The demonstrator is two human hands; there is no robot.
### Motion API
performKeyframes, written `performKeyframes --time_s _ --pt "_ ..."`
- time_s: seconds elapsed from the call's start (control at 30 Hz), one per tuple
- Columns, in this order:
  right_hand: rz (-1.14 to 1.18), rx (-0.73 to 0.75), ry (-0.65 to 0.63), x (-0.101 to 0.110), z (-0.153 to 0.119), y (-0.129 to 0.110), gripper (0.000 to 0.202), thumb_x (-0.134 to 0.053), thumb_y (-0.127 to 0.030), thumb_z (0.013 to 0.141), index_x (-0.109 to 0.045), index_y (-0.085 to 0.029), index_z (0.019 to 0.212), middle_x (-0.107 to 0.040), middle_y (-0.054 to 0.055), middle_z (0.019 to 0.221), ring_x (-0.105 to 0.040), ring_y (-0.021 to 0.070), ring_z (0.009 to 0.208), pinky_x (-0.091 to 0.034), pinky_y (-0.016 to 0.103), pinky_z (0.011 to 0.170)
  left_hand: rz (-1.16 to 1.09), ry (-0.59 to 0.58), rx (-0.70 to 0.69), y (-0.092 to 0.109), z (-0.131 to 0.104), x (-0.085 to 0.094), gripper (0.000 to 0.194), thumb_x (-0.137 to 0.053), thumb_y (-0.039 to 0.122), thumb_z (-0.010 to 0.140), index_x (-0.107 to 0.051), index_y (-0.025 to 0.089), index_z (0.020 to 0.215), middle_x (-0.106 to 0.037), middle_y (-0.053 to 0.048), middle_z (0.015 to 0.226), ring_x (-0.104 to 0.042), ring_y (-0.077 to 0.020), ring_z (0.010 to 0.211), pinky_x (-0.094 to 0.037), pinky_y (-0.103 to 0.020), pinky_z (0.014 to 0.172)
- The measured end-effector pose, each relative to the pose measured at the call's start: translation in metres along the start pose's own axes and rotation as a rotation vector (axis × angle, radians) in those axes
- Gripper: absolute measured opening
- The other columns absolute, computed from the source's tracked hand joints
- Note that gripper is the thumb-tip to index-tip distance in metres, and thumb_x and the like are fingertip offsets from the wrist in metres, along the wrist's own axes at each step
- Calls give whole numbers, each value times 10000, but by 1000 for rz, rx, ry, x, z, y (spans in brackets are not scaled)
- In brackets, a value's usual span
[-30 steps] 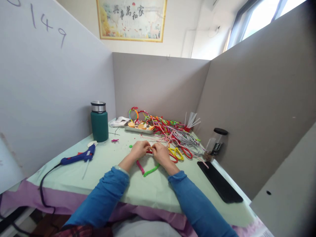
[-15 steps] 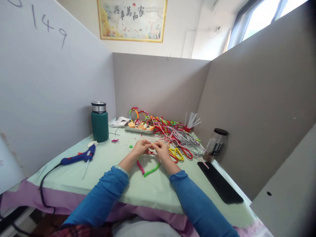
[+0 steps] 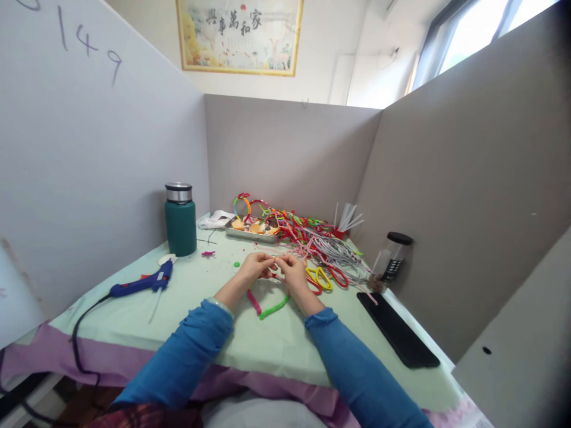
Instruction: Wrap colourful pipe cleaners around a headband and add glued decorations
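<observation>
A loop of fuzzy craft stem, with a pink part and a green part [image 3: 274, 308], hangs between my wrists over the pale green cloth. My left hand [image 3: 257, 267] and my right hand [image 3: 291, 271] meet fingertip to fingertip at the loop's far side, both pinched on it. A bit of red shows below the fingers; the exact spot they grip is too small to make out. Just right of my right hand lie scissors with yellow handles [image 3: 322, 278] and red-handled scissors [image 3: 338, 276].
A blue glue gun [image 3: 143, 285] with its cord and a green bottle [image 3: 180, 223] stand left. Behind my hands are a metal tray [image 3: 252, 235] and a heap of coloured stems [image 3: 298, 229]. At right are a black slab [image 3: 397, 330] and a clear jar [image 3: 390, 261].
</observation>
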State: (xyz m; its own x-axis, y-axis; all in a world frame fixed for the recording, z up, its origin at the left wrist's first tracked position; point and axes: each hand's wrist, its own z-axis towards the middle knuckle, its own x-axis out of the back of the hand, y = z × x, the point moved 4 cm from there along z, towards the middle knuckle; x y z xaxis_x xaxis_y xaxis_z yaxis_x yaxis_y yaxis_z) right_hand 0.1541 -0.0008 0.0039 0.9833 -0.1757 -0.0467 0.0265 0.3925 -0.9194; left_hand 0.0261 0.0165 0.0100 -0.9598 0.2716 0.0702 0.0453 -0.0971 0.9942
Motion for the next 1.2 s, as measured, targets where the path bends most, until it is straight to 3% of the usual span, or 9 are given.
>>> performKeyframes --time_s 0.17,0.33,0.43,0.57,0.67,0.77,0.9,1.2 --pt "-160 56 -85 5 5 -4 247 -539 -378 754 -649 -158 730 -614 4 659 -513 132 564 -390 233 510 230 34 -95 3 1 3 196 -569 318 775 -579 122 759 -664 -33 679 -516 -68 436 -400 -195 464" --pt "-404 284 -76 11 7 -9 212 -519 -303 810 -683 -174 850 -672 40 848 -580 166 789 -431 270 718 743 110 -259 9 -2 6 180 -504 255 793 -643 148 755 -674 -38 681 -566 -114 563 -406 -223 578" --pt "-654 404 -154 6 -1 -14 176 -534 -249 829 -696 -201 879 -665 50 912 -576 167 852 -401 269 765 991 157 -307 14 -7 5 202 -498 258 799 -680 171 792 -693 -63 757 -596 -154 696 -393 -238 637" --pt "-1024 479 -227 -1 -11 -19 177 -519 -243 860 -693 -219 875 -645 59 900 -559 176 818 -360 284 740 1151 143 -275 16 -13 2 229 -484 272 813 -697 201 858 -701 -83 841 -612 -186 789 -389 -249 682" --pt "-1176 495 -264 -4 -13 -22 192 -493 -243 878 -680 -199 861 -637 75 891 -549 184 800 -340 298 727 1180 139 -302 18 -15 1 238 -478 269 814 -702 209 868 -702 -87 854 -614 -196 805 -389 -253 685" --pt "-1186 446 -263 -3 -11 -20 189 -487 -235 878 -670 -192 865 -635 73 892 -547 175 788 -335 288 709 1117 120 -312 18 -13 2 227 -488 251 802 -706 204 842 -703 -69 803 -610 -179 760 -389 -241 663" --pt "-1080 372 -216 3 -6 -15 161 -513 -238 856 -668 -195 843 -640 53 873 -556 161 792 -345 262 692 938 89 -284 17 -9 5 239 -468 205 800 -699 183 857 -678 -29 652 -592 -139 644 -394 -218 631" --pt "-811 254 -146 8 3 -5 136 -562 -234 793 -668 -180 728 -658 39 772 -557 151 710 -365 252 645 872 108 -277 14 -5 11 205 -477 190 788 -676 169 834 -713 -39 746 -601 -122 591 -408 -215 609"
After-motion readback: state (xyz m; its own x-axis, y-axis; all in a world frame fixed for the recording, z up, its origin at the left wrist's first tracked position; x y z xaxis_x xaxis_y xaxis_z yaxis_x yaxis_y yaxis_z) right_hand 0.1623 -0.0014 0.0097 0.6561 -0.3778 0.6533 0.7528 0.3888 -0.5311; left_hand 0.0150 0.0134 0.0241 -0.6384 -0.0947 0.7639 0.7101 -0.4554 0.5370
